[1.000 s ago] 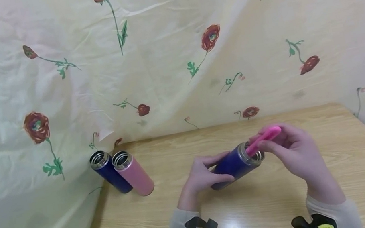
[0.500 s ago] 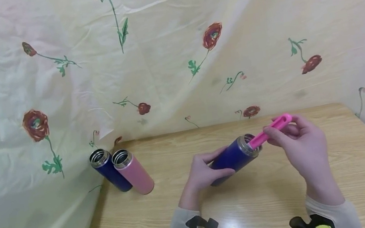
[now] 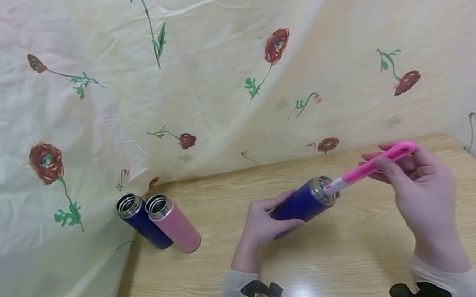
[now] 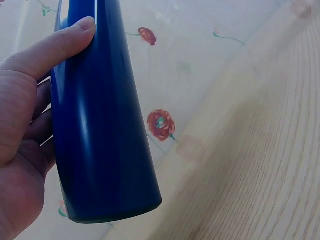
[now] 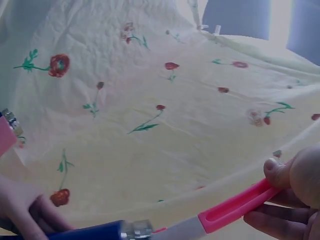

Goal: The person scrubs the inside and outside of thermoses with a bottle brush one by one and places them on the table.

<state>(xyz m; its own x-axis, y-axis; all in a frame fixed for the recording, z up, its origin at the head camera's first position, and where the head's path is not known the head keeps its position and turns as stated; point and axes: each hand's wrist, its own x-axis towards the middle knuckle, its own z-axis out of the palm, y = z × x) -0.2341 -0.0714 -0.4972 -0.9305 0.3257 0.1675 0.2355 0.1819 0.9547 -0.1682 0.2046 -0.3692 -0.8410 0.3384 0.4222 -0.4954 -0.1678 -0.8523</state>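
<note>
My left hand [image 3: 262,225] grips a dark blue steel bottle [image 3: 294,208] round its body, held tilted with its uncapped mouth toward the right. In the left wrist view the thumb lies along the bottle [image 4: 102,125] and its base is clear of the table. Between thumb and fingers, my right hand [image 3: 425,192] pinches the pink handle of a bottle brush [image 3: 368,168]. The brush's white neck enters the bottle's mouth; its head is hidden inside. From the right wrist, the pink handle [image 5: 237,206] lines up with the bottle's metal rim.
At the left of the wooden table [image 3: 224,289] stand two more uncapped bottles, one dark blue [image 3: 143,228] and one pink [image 3: 177,228], side by side. A flowered cloth [image 3: 214,67] hangs behind the table and along its left side.
My right hand has drawn the brush to the right, out along the bottle, so its white neck now shows past the rim. The left hand and bottle have barely moved.
</note>
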